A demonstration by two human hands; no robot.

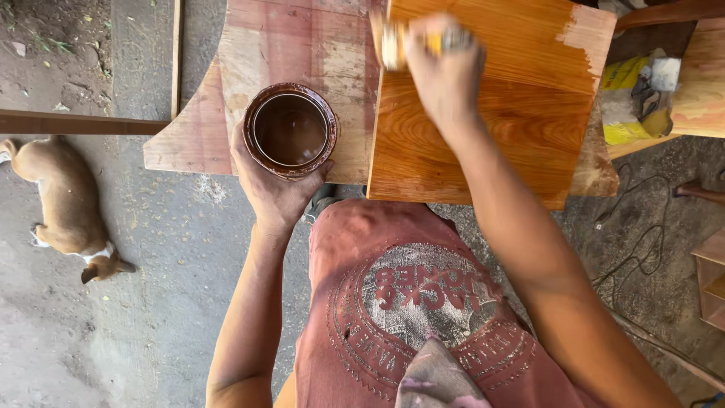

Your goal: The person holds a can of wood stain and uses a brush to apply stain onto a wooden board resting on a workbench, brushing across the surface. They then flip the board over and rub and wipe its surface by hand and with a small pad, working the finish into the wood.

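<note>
Varnish, dark brown and glossy, sits in the open round tin [291, 130], which the left hand [276, 185] cups from below with fingers wrapped around its wall, holding it over the edge of a bare, pale reddish board [264, 45]. The tin looks partly filled; the liquid's level lies well below the stained rim, and drips coat the outside. The right hand [445, 72] is closed around a brush [393, 41], blurred with motion, at the far end of the orange wooden panel [491, 128], whose surface shines wet except for a pale uncoated patch at the far right corner [585, 38]. Risks, as I judge them: the tin rests only in the palm, so a tilt of the wrist could spill varnish onto the board or the concrete floor [174, 249]; the forearm hangs just above the wet coat and could smear it; dust from the floor could settle in the finish. A tan dog [64, 200] lies well apart to the left, and could bump things if it wandered close.
</note>
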